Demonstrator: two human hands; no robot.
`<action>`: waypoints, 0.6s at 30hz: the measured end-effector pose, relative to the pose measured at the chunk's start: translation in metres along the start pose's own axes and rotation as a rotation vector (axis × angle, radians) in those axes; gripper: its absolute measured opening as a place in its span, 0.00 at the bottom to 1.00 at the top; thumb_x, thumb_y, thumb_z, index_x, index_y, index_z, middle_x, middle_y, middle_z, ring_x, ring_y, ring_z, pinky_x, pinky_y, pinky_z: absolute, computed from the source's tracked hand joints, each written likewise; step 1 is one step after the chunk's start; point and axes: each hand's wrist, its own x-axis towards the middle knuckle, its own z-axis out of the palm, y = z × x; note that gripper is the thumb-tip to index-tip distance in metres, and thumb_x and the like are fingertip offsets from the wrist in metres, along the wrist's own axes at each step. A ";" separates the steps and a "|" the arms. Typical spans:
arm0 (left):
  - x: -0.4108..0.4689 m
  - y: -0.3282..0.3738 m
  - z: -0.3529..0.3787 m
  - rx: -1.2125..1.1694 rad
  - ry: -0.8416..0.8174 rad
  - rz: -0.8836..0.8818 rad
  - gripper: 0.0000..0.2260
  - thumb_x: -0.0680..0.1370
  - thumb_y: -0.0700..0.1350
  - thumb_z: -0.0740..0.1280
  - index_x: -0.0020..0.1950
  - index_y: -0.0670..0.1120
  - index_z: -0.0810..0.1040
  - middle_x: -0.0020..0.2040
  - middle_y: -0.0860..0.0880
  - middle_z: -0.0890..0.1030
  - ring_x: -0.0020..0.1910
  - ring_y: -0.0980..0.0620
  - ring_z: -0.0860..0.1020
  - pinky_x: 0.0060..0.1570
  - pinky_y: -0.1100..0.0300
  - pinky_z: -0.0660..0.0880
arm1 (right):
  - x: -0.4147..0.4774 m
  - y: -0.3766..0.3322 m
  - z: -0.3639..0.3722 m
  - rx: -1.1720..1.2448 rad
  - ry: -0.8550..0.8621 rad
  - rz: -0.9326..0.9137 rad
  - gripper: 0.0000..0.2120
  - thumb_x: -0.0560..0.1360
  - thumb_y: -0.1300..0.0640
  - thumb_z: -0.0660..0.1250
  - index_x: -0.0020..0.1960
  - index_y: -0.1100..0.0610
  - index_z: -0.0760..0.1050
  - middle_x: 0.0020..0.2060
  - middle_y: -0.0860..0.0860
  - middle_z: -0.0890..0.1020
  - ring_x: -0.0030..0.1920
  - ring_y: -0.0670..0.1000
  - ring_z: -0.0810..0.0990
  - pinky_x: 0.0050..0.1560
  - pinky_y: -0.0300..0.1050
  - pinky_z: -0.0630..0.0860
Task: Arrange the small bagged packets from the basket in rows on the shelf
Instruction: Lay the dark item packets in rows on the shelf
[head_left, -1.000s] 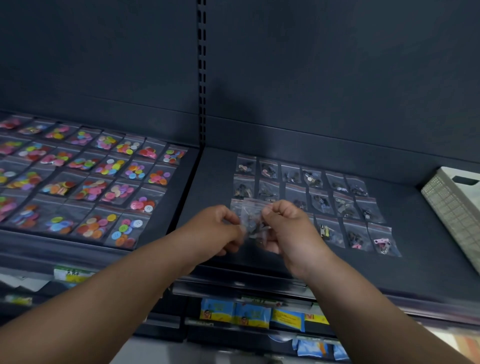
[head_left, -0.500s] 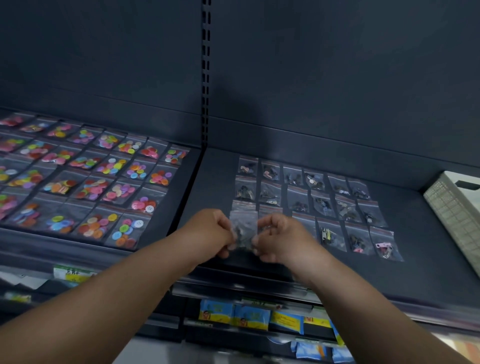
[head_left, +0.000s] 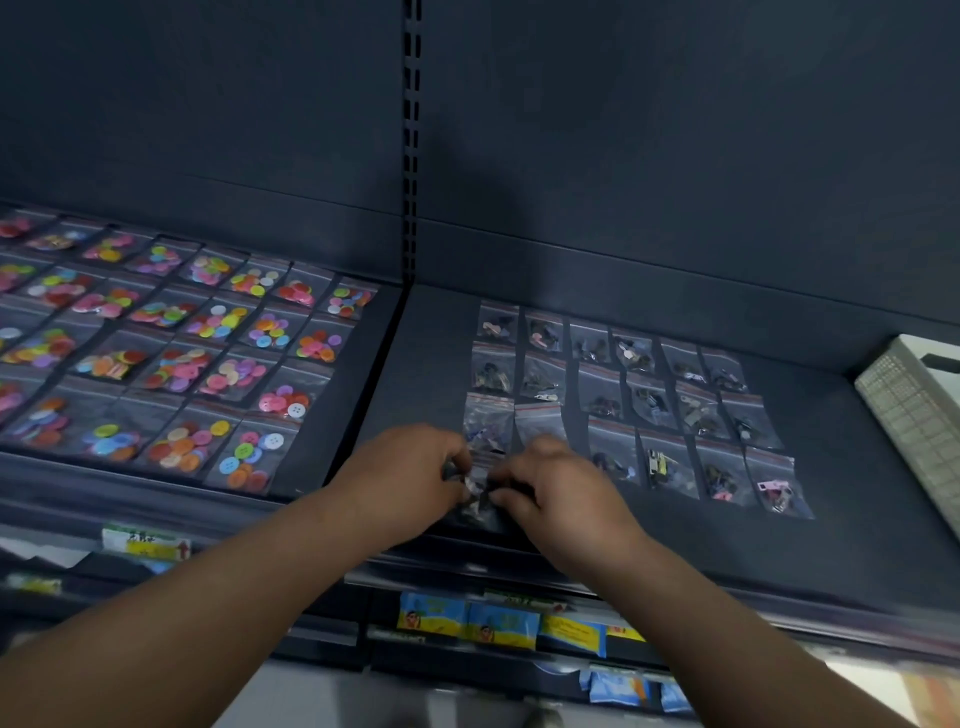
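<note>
Looks like the left hand (head_left: 410, 478) and right hand (head_left: 563, 496) both pinch one clear packet (head_left: 475, 491) at the front-left corner of the packet grid (head_left: 644, 395), so I'd lay it flat, square with that grid's left column, before letting go.

Probably a shop: slotted dark shelving (head_left: 410, 156), rows of bagged buttons (head_left: 218, 322), blurred labels (head_left: 145, 543) on shelf edges.

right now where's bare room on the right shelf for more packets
Bare shelf lies left of the packet grid up to the upright, between the grid's right column and the basket, and along the front edge right of the right hand. Crowded: the grid itself, and the button packets on the left bay.
</note>
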 end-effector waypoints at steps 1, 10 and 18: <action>0.000 -0.001 0.001 0.001 -0.014 0.007 0.09 0.75 0.51 0.69 0.54 0.54 0.78 0.39 0.57 0.74 0.40 0.58 0.73 0.34 0.64 0.68 | -0.001 0.000 0.000 -0.009 -0.011 -0.009 0.08 0.76 0.50 0.64 0.53 0.49 0.78 0.44 0.48 0.72 0.48 0.52 0.75 0.46 0.45 0.72; 0.008 -0.004 -0.004 0.065 0.118 0.124 0.12 0.79 0.50 0.63 0.62 0.52 0.75 0.54 0.53 0.74 0.54 0.54 0.72 0.53 0.61 0.71 | -0.002 0.028 -0.012 -0.198 0.168 0.022 0.14 0.77 0.61 0.61 0.61 0.53 0.77 0.63 0.51 0.76 0.65 0.56 0.69 0.66 0.48 0.63; 0.024 0.006 0.006 0.306 -0.131 0.274 0.23 0.82 0.53 0.52 0.77 0.50 0.55 0.78 0.52 0.52 0.77 0.53 0.48 0.75 0.56 0.48 | -0.006 0.039 -0.001 -0.286 0.048 0.044 0.23 0.78 0.54 0.52 0.73 0.52 0.64 0.70 0.49 0.69 0.71 0.54 0.62 0.71 0.47 0.54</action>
